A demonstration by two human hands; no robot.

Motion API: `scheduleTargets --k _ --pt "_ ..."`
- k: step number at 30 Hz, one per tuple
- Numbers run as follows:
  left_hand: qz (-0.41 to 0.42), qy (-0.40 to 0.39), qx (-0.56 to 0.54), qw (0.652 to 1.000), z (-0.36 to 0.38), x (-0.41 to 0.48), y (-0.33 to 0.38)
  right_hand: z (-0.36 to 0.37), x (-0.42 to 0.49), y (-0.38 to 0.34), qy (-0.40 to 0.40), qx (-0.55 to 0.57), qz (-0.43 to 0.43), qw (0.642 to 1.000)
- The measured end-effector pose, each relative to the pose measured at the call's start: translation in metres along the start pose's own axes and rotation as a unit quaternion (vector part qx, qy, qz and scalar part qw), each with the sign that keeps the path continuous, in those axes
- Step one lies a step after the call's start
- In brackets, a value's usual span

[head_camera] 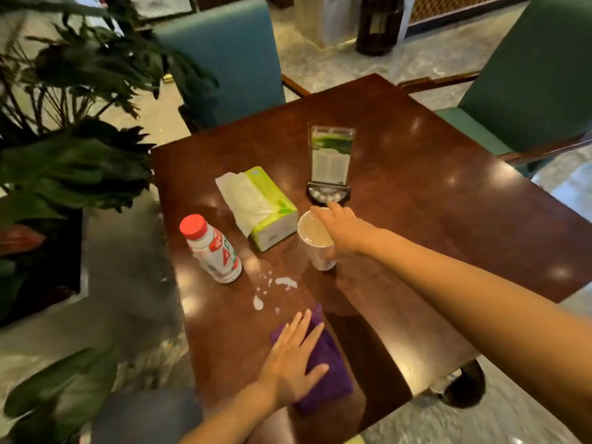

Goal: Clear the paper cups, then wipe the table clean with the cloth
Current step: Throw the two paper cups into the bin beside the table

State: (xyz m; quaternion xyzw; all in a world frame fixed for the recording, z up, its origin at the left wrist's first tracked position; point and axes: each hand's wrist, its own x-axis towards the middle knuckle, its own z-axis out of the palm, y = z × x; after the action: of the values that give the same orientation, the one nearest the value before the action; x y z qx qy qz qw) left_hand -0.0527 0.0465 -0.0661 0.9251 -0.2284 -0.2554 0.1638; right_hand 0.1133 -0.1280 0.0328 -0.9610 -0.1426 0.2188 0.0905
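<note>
Head view of a dark reddish-brown polished wooden tabletop (432,193), seen corner-on, with two hands at work. The right hand (344,230) reaches across the middle of the tabletop to a white paper cup (315,241) that stands upright there; its grip is part-closed about the cup, fingers over the far rim and thumb against the near side wall, though blur hides how firmly it pinches. The left hand (296,357) lies flat near the near edge, its grip spread wide, fingers extended and palm pressed down on a folded purple cloth (326,373), which rests on the tabletop close to that edge.

Between cloth and cup, spilled white liquid (286,282) forms several drops and small puddles on the wood. Just left of the spill stands a white plastic bottle with a red cap and red-green label (213,249), near the left edge. Behind the cup lies a green-and-white soft pack of tissues (269,208), one white sheet drawn out at its top. Right of the pack, just beyond the cup, stands a clear acrylic sign holder with a green-printed card on a dark base (330,161).

Around the tabletop: a blue upholstered chair (230,59) at the far left side, a green upholstered chair (528,75) at the far right side, and dark green potted foliage (73,155) along the left.
</note>
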Motion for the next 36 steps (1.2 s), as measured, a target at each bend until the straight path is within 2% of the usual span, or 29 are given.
scheduleTargets --k 3,7,14,19,22,27,31,36 --pt "-0.003 0.013 0.035 0.999 0.013 0.001 -0.005 0.008 0.001 0.0 0.058 0.042 0.002 0.997" --pt "-0.016 0.02 0.12 0.992 0.026 0.0 -0.008 0.015 -0.004 -0.001 0.074 0.063 -0.011 0.995" --pt "0.008 0.043 0.082 0.996 0.024 0.001 -0.005 0.027 -0.019 -0.005 0.151 0.078 0.01 0.985" --pt "0.067 0.051 0.013 0.996 0.002 0.014 0.016 0.018 -0.048 0.024 0.12 0.117 0.063 0.984" --pt "0.117 -0.003 0.038 0.992 -0.006 0.04 0.033 0.013 -0.078 0.052 0.078 0.113 0.098 0.986" --pt "0.142 -0.053 0.095 0.984 0.001 0.092 0.064 0.017 -0.144 0.106 0.027 0.12 0.151 0.981" --pt "0.208 -0.062 0.138 0.966 0.025 0.117 0.102 0.033 -0.199 0.147 0.037 0.16 0.205 0.965" --pt "0.24 -0.014 0.184 0.953 0.059 0.143 0.15 0.062 -0.263 0.187 0.089 0.204 0.271 0.937"
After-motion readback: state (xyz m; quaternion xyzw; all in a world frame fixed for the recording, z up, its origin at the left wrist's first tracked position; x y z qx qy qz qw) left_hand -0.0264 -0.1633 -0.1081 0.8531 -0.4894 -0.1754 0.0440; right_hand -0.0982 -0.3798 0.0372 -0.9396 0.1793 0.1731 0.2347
